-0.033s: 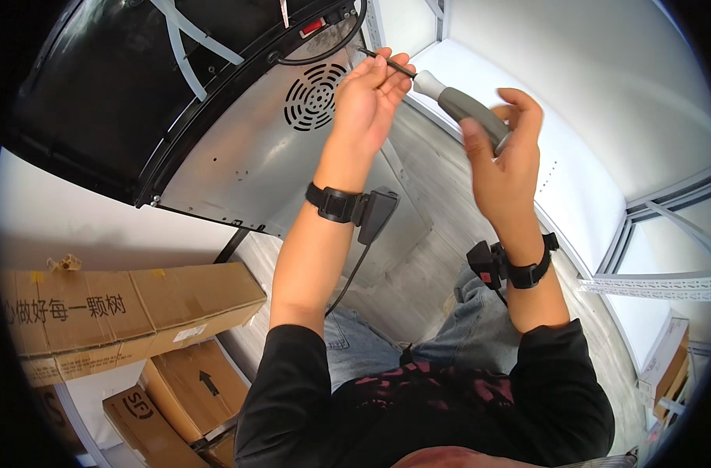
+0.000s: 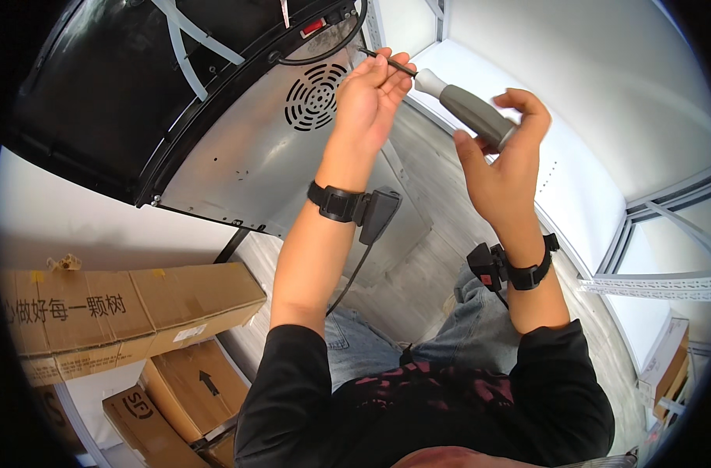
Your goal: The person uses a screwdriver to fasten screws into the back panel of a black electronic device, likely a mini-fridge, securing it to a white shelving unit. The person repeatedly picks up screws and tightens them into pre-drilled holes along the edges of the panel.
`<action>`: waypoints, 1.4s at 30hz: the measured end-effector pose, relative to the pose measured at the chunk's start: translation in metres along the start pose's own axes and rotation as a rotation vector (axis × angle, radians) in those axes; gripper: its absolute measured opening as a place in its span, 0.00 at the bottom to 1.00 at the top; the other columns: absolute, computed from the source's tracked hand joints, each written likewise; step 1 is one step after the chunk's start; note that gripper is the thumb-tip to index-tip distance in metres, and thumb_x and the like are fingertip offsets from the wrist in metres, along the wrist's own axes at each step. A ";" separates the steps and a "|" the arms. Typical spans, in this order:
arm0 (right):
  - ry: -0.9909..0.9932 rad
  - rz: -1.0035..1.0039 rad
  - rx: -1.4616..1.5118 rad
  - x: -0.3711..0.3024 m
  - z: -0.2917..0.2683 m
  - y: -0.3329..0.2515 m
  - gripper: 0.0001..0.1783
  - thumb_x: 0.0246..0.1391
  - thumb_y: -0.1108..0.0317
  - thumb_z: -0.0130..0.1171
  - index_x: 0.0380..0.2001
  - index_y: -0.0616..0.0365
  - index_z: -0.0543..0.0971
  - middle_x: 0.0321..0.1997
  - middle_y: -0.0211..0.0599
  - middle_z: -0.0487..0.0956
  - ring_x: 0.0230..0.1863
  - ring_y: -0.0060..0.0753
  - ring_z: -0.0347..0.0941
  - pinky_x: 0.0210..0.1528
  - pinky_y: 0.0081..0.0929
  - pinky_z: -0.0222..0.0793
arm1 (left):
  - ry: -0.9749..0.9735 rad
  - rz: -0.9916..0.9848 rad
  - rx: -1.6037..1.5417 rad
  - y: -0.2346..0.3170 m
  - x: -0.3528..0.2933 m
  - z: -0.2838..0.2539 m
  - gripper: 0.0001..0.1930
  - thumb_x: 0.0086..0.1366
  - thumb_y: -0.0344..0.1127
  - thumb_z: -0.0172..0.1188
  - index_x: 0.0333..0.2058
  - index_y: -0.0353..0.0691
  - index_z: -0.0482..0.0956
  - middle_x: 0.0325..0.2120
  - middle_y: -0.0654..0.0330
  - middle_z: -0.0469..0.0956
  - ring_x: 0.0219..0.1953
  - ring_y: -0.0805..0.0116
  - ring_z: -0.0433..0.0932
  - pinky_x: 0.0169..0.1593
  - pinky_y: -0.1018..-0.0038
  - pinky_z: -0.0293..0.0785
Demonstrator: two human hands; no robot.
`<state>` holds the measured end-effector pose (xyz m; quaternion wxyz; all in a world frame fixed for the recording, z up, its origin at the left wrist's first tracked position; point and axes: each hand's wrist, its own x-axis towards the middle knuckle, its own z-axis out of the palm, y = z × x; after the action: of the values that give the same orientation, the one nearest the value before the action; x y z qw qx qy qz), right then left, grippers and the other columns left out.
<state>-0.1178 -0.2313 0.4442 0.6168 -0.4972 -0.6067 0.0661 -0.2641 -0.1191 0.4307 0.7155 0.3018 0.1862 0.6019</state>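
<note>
A screwdriver (image 2: 476,113) with a grey handle and a dark shaft slants from upper left to lower right. Its tip meets the far right edge of the metal panel (image 2: 215,168), beside a black cable; the screw itself is too small to make out. My left hand (image 2: 367,97), palm up, pinches the shaft near the tip. Around the butt of the handle, my right hand (image 2: 511,160) keeps a loose hold, its thumb off to one side and its forefinger curled above.
The panel belongs to a black machine housing (image 2: 98,93) with a round vent (image 2: 312,97) and a red switch (image 2: 312,29). White shelving (image 2: 551,140) stands on the right. Cardboard boxes (image 2: 137,312) are stacked at lower left. A camera (image 2: 379,214) is strapped to my left wrist.
My right hand has loosened on the handle: its thumb has moved left off the grip and its fingers have shifted slightly right. The left hand stays nearly still.
</note>
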 end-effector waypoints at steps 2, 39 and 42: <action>0.066 -0.099 0.076 -0.001 0.003 0.000 0.24 0.53 0.73 0.58 0.51 0.64 0.62 0.34 0.41 0.71 0.26 0.29 0.71 0.27 0.21 0.68 | 0.028 0.007 -0.008 -0.001 0.002 0.002 0.07 0.67 0.32 0.47 0.39 0.35 0.69 0.36 0.54 0.76 0.34 0.69 0.76 0.37 0.76 0.75; -0.058 -0.010 0.077 0.009 -0.013 0.005 0.23 0.54 0.63 0.59 0.48 0.61 0.64 0.21 0.36 0.74 0.18 0.27 0.70 0.24 0.23 0.66 | 0.011 0.022 -0.138 -0.004 0.008 -0.007 0.14 0.65 0.26 0.49 0.49 0.28 0.65 0.35 0.55 0.73 0.35 0.70 0.73 0.43 0.78 0.76; -0.133 0.103 0.034 0.008 -0.018 -0.001 0.21 0.54 0.62 0.59 0.47 0.60 0.66 0.21 0.36 0.74 0.18 0.25 0.70 0.22 0.22 0.64 | 0.006 0.016 -0.144 -0.002 0.007 -0.008 0.14 0.65 0.25 0.50 0.49 0.27 0.65 0.35 0.55 0.73 0.35 0.70 0.73 0.43 0.78 0.76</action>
<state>-0.1020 -0.2361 0.4545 0.5794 -0.5115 -0.6187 0.1408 -0.2658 -0.1112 0.4241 0.7301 0.2495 0.1422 0.6201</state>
